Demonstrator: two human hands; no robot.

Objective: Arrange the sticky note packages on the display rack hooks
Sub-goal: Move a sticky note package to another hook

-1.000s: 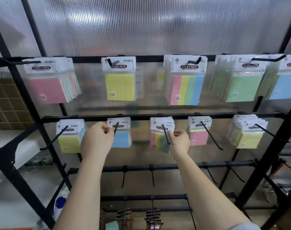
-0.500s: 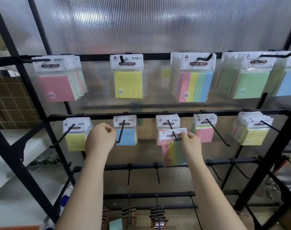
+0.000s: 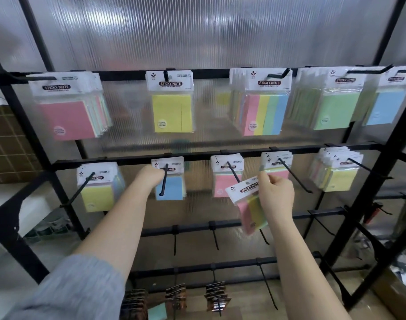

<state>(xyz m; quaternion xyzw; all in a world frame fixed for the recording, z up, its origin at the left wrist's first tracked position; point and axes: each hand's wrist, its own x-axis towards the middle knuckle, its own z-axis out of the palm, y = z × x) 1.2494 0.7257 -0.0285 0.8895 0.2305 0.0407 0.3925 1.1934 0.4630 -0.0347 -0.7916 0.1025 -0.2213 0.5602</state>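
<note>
While clear of every hook, gripped in the right hand (image 3: 276,195) by its white header card: a multicolour sticky note package (image 3: 248,204), tilted, just beside the middle-row hook (image 3: 233,172). Best levelled, punched hole lined up with a hook tip, then slid back without creasing. Glossy clear film, flat pastel pads, thin black wire pegs. Left hand (image 3: 151,179) against the blue package (image 3: 169,181); finger state impossible to tell.
</note>
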